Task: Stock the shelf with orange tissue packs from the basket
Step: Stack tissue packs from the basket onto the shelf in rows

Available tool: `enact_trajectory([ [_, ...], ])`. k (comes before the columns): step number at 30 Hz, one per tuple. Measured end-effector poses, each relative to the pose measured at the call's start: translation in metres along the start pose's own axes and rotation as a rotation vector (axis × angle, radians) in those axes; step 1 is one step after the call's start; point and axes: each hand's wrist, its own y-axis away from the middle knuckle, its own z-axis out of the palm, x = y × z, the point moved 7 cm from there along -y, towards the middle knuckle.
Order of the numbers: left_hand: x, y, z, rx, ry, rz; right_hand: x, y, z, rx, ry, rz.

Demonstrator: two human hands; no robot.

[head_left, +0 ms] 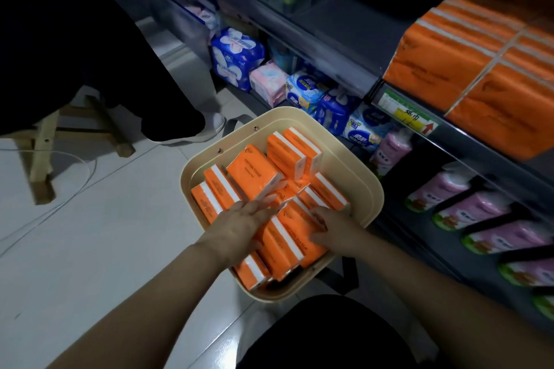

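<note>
The shelved orange stack (467, 69) runs past the right edge; its price label (404, 115) is illegible.

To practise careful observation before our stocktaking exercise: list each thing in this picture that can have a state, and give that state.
Basket: on the floor, loaded with packs.
Tissue packs: jumbled inside the basket, wrapped.
Left hand: fingers straight, lying on the packs.
Right hand: fingers curled round one pack's end.
Gripped pack: not yet lifted out.
Shelf: partly stocked, bare space left.
Stacked packs: neatly piled on the shelf.
</note>
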Motion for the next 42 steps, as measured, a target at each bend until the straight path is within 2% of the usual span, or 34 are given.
enact_trajectory([
  [4,0.004,-0.010,-0.002,-0.035,-0.051,-0.036,-0.005,0.008,-0.006,0.009,-0.059,-0.034],
  [8,0.008,-0.011,-0.009,-0.050,-0.227,-0.042,-0.007,0.017,-0.020,0.061,-0.090,-0.066],
  [16,0.023,-0.003,-0.072,0.179,-0.124,-0.050,-0.016,0.068,-0.098,0.426,-0.239,-0.153],
  [20,0.052,0.004,-0.112,0.291,-0.044,-0.028,-0.018,0.104,-0.130,0.530,-0.250,-0.177],
  [29,0.138,0.024,-0.169,0.440,0.035,0.099,0.002,0.207,-0.187,0.791,-0.211,-0.116],
  [35,0.203,0.026,-0.184,0.415,0.024,0.174,0.045,0.271,-0.210,0.840,-0.133,-0.034],
  [42,0.259,0.016,-0.190,0.409,0.076,0.250,0.096,0.308,-0.258,0.988,-0.021,0.063],
])
